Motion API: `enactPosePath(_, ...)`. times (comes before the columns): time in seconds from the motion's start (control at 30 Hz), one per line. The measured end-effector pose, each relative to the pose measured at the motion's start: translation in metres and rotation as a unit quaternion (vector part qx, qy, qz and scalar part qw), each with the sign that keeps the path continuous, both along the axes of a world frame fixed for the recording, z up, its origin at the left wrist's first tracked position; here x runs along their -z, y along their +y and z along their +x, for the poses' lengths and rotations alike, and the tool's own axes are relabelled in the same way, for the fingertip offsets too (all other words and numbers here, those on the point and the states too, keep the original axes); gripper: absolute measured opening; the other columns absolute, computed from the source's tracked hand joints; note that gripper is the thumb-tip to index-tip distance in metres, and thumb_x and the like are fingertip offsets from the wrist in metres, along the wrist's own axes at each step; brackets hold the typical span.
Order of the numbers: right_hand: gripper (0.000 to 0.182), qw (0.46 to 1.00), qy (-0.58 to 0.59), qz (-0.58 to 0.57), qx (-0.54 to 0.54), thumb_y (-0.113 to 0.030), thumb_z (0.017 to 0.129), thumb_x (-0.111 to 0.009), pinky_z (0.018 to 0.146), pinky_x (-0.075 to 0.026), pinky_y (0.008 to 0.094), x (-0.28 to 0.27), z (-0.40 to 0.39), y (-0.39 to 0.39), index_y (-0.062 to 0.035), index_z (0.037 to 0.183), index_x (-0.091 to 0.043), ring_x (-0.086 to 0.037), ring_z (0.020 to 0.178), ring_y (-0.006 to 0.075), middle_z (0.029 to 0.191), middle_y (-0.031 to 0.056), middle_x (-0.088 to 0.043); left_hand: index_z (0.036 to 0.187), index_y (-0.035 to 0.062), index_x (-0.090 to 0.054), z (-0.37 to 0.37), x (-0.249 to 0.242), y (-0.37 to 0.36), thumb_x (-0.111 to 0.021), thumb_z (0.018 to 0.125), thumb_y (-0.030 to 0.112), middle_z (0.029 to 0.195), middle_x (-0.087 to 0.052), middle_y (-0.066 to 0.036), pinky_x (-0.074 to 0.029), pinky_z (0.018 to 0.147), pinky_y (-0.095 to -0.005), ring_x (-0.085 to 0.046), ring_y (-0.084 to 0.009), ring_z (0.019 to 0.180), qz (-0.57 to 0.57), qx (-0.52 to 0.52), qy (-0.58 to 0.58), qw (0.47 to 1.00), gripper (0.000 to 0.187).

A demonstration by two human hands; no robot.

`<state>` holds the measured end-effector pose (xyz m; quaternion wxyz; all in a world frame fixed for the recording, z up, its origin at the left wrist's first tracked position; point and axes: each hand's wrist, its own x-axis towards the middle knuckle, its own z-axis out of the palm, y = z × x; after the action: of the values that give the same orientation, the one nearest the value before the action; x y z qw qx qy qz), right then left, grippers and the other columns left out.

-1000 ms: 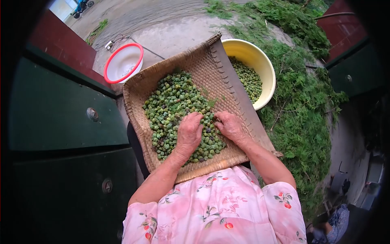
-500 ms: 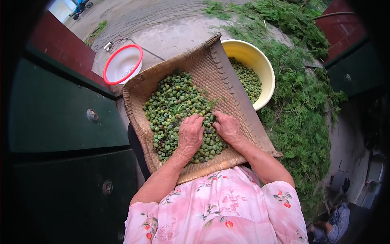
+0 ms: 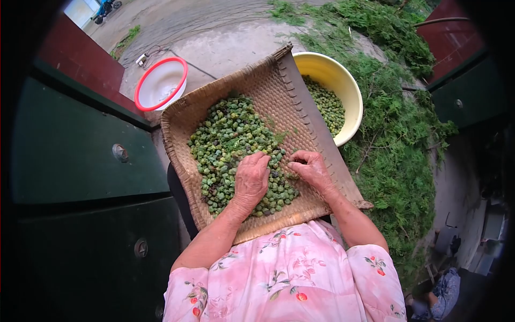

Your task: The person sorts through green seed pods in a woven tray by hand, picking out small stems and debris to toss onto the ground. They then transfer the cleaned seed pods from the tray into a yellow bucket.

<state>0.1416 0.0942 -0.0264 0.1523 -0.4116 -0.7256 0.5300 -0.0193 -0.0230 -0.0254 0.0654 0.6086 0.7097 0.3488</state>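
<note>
One green heap [image 3: 228,126] runs upper left to lower right beneath left hand [image 3: 251,175].

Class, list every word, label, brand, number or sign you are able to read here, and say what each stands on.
None is readable.
Woven tray, yellow basin, red-rimmed basin: no lettering visible.
Round fitting on the green door: a star-like shape, no words.
White plug-like object: too small to tell.

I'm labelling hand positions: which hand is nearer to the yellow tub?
Right. The right hand is by the edge of the green pile, toward the yellow tub; the left hand is over the pile, farther from the tub.
</note>
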Motion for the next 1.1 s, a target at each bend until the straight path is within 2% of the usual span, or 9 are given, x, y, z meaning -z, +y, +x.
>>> enactPosePath(0.13, 0.015, 0.993, 0.03, -0.008, -0.115, -0.01, 0.079, -0.068, 0.069, -0.049, 0.0291, -0.019, 0.001, -0.011, 0.0003, 0.09, -0.067, -0.062, 0.073, 0.0125, 0.077, 0.0067, -0.066, 0.104, 0.0008, -0.062, -0.003, 0.006, 0.001, -0.061, 0.074, -0.004, 0.106, -0.062, -0.016, -0.047, 0.086, -0.0407, -0.059, -0.0334, 0.098, 0.032, -0.021, -0.04, 0.998, 0.031)
enactPosePath(0.23, 0.015, 0.973, 0.054, 0.043, -0.22, -0.009, 0.08, -0.066, 0.071, -0.05, 0.0314, -0.018, -0.001, -0.021, 0.0008, 0.092, -0.068, -0.064, 0.077, 0.0189, 0.082, 0.0107, -0.067, 0.103, 0.0005, -0.062, -0.003, 0.005, 0.001, -0.059, 0.075, -0.006, 0.103, -0.063, -0.016, -0.048, 0.084, -0.0408, -0.06, -0.0341, 0.096, 0.048, -0.032, -0.065, 0.996, 0.029)
enactPosePath(0.47, 0.016, 0.976, -0.041, 0.213, -0.003, -0.007, 0.077, -0.066, 0.073, -0.049, 0.0371, 0.016, -0.012, 0.015, 0.0001, 0.091, -0.065, -0.064, 0.081, 0.029, 0.084, 0.0159, -0.065, 0.101, 0.0003, -0.063, -0.003, 0.006, 0.001, -0.06, 0.074, -0.007, 0.102, -0.063, -0.016, -0.049, 0.083, -0.0403, -0.061, -0.0338, 0.095, 0.052, -0.033, -0.067, 0.996, 0.029)
enactPosePath(0.7, 0.023, 0.955, -0.098, 0.27, -0.07, -0.009, 0.078, -0.065, 0.074, -0.049, 0.0463, 0.043, -0.032, 0.024, -0.005, 0.1, -0.059, -0.061, 0.085, 0.0364, 0.089, 0.0179, -0.06, 0.102, 0.0003, -0.063, -0.004, 0.005, 0.001, -0.06, 0.074, -0.007, 0.102, -0.063, -0.017, -0.049, 0.085, -0.0404, -0.06, -0.0343, 0.096, 0.043, -0.034, -0.075, 0.996, 0.029)
enactPosePath(0.8, 0.024, 0.991, -0.024, 0.133, -0.013, -0.005, 0.08, -0.06, 0.066, -0.051, 0.0396, 0.03, -0.023, 0.024, -0.0043, 0.104, -0.059, -0.064, 0.079, 0.0282, 0.089, 0.0132, -0.06, 0.101, 0.0003, -0.063, -0.004, 0.004, 0.001, -0.06, 0.074, -0.007, 0.102, -0.063, -0.017, -0.049, 0.085, -0.0405, -0.06, -0.0344, 0.097, 0.041, -0.033, -0.077, 0.996, 0.029)
enactPosePath(0.83, 0.023, 0.998, 0.051, -0.025, 0.028, -0.005, 0.081, -0.059, 0.063, -0.05, 0.0366, 0.027, -0.019, 0.025, -0.0036, 0.103, -0.059, -0.063, 0.077, 0.0247, 0.087, 0.0107, -0.06, 0.101, 0.0003, -0.063, -0.004, 0.005, 0.001, -0.06, 0.074, -0.007, 0.102, -0.063, -0.017, -0.049, 0.085, -0.0405, -0.06, -0.0344, 0.097, 0.041, -0.033, -0.075, 0.996, 0.028)
enactPosePath(0.9, 0.02, 0.916, 0.196, -0.333, 0.109, -0.005, 0.082, -0.058, 0.058, -0.049, 0.0305, 0.022, -0.011, 0.026, -0.0023, 0.102, -0.06, -0.063, 0.072, 0.0178, 0.081, 0.0058, -0.059, 0.101, 0.0004, -0.063, -0.004, 0.006, 0.002, -0.06, 0.074, -0.007, 0.102, -0.063, -0.017, -0.049, 0.085, -0.0406, -0.06, -0.0344, 0.097, 0.04, -0.032, -0.073, 0.996, 0.028)
enactPosePath(1.0, 0.015, 0.878, 0.26, -0.383, 0.121, -0.009, 0.083, -0.063, 0.055, -0.046, 0.0237, 0.01, -0.009, 0.022, -0.002, 0.096, -0.062, -0.061, 0.068, 0.0116, 0.074, -0.0006, -0.056, 0.101, 0.0008, -0.063, -0.004, 0.006, 0.002, -0.06, 0.075, -0.007, 0.102, -0.063, -0.017, -0.049, 0.084, -0.0407, -0.06, -0.0345, 0.096, 0.039, -0.031, -0.072, 0.996, 0.027)
enactPosePath(1.1, 0.021, 0.946, 0.075, -0.296, 0.106, -0.016, 0.08, -0.07, 0.058, -0.048, 0.0299, 0.02, -0.017, 0.021, -0.0014, 0.094, -0.063, -0.063, 0.067, 0.0178, 0.074, 0.0056, -0.063, 0.101, 0.0012, -0.063, -0.004, 0.006, 0.002, -0.06, 0.075, -0.006, 0.102, -0.064, -0.016, -0.048, 0.085, -0.0399, -0.061, -0.0337, 0.097, 0.034, -0.035, -0.074, 0.996, 0.028)
